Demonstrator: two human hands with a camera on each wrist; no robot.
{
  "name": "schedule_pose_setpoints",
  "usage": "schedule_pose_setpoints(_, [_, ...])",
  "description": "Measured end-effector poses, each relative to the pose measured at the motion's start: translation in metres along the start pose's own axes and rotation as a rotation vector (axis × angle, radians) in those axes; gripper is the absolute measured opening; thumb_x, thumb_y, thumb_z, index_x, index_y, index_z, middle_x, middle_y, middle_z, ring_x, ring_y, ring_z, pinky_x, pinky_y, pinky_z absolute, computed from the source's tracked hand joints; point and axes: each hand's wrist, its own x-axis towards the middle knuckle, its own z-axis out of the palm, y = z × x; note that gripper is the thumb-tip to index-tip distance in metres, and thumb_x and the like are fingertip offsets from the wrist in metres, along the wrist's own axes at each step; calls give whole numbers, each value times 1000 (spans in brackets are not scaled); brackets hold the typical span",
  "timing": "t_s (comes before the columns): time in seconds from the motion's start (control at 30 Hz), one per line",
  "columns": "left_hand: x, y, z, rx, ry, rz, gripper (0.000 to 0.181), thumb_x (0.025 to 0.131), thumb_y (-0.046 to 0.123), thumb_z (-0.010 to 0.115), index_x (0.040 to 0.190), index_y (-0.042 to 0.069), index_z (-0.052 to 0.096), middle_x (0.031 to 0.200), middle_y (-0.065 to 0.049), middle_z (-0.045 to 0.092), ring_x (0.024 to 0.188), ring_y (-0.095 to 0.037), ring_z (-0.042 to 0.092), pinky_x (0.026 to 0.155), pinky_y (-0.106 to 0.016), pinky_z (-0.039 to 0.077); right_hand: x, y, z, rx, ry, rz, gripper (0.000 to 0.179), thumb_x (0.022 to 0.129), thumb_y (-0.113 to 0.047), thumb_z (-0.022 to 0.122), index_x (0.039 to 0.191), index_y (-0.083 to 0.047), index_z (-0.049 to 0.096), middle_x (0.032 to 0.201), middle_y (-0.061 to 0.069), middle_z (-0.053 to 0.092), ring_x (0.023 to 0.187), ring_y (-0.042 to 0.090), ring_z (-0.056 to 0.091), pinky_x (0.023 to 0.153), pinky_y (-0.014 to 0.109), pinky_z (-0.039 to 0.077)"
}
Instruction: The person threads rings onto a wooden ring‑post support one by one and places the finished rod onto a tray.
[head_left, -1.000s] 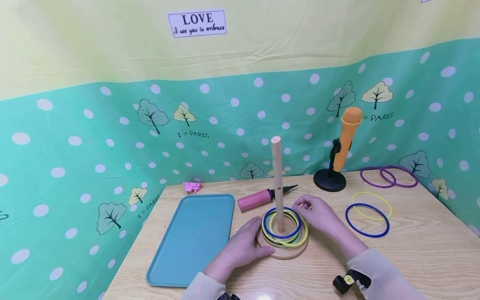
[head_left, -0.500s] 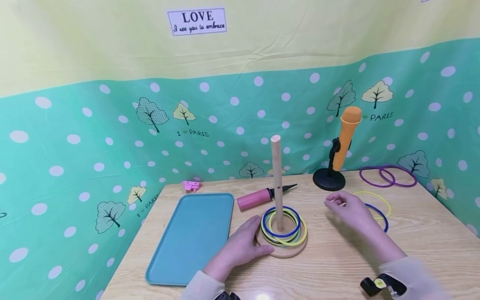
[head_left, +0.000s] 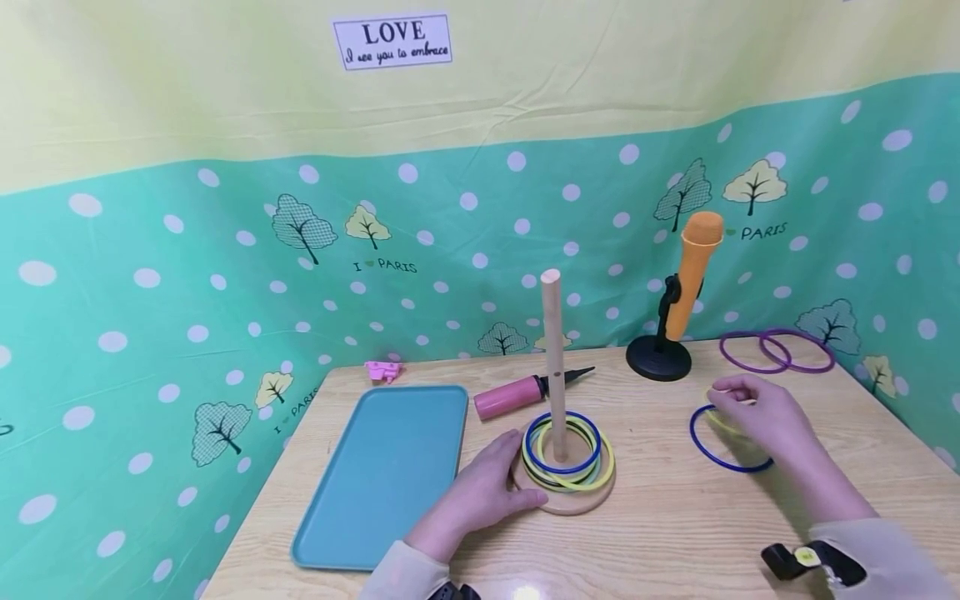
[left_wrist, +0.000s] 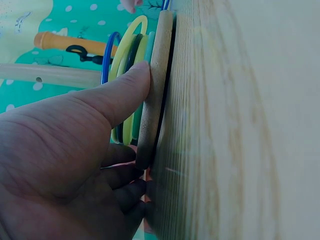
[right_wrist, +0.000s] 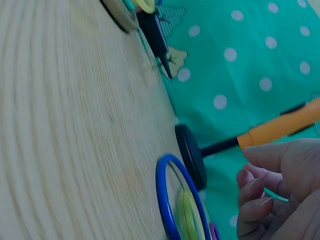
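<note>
My left hand [head_left: 483, 496] grips the round wooden base [head_left: 573, 505] of a ring toss stand. In the left wrist view the thumb [left_wrist: 132, 87] lies along the rim, with the fingers curled at the near edge. Several blue, yellow, black and green rings lie stacked around the upright peg [head_left: 553, 350], a blue ring [left_wrist: 105, 62] uppermost. My right hand [head_left: 765, 417] hovers over a loose blue ring [right_wrist: 161, 190] and a yellow ring [right_wrist: 189, 215] on the table. Its fingers are loosely bent, with nothing between them. In the head view it hides part of both rings.
A blue-green tray [head_left: 382, 475] lies left of the stand. Behind the peg is a pink hand pump [head_left: 510, 398], and a small pink toy [head_left: 384, 372] sits near the back edge. An orange microphone [head_left: 692, 275] stands at the back, beside two overlapping purple rings [head_left: 833, 358].
My right hand has left the stacked rings and moved right, over the loose blue and yellow rings. The left hand stays on the wooden base.
</note>
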Motion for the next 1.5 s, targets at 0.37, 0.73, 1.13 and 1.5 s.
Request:
schedule_pose_setpoints(0.37, [1,-1,1,4,-2,-14,104,94,53,88,169,1,39,173,-22,41,158,-38,42,128,-56,37,3,31,-19,-9,27,56,57,113,-43,63,138,8,65,128,33,64,110,47,58,78,40,46])
schedule_pose_setpoints(0.73, [1,0,1,2,3,-4,104,94,53,88,169,0,40,172,-23,40,158,-39,42,128,-57,37,4,63,-27,8,-2,118,63,113,-46,64,144,8,62,129,31,64,99,35,61,66,28,55])
schedule_pose_setpoints(1.13, [0,1,0,-8,8,3,104,93,53,88,169,0,40,172,-24,41,157,-39,42,128,-58,38,4,70,-27,73,-66,145,65,112,-41,67,145,14,59,99,7,68,73,21,55,58,32,50])
schedule_pose_setpoints(1.5, [-1,3,-1,-8,6,-3,104,93,52,89,169,-1,40,172,-24,41,157,-39,42,128,-58,38,5,72,-27,81,-120,150,67,106,-43,77,141,12,63,104,7,71,77,21,57,60,33,51])
